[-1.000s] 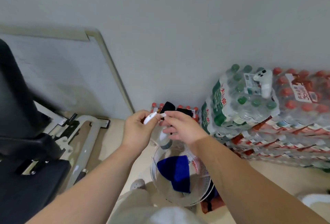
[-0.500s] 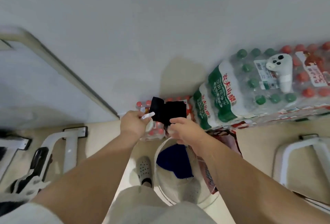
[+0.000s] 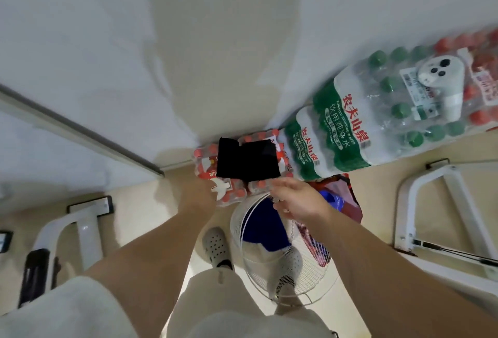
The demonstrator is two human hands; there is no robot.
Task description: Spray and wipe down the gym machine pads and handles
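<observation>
- The wall (image 3: 242,41) meets the floor (image 3: 151,211) just behind a red-capped bottle pack (image 3: 206,166), so I have little room ahead; green-capped packs (image 3: 350,127) crowd the right
- A white machine frame (image 3: 431,202) hems in the right side and another frame base (image 3: 80,227) the left; a wire basket (image 3: 318,283) stands at the feet
- The black cloth (image 3: 246,161) lies spread on the red-capped pack
- My left hand (image 3: 198,197) is curled round the white spray bottle head (image 3: 219,185), just below the cloth's left edge
- My right hand (image 3: 296,200) reaches to the cloth's lower right corner, fingers loosely bent; I cannot tell if it pinches the cloth
- Since half a second ago the view has tipped further down; the cloth has stayed on the pack and both hands have kept close to it
</observation>
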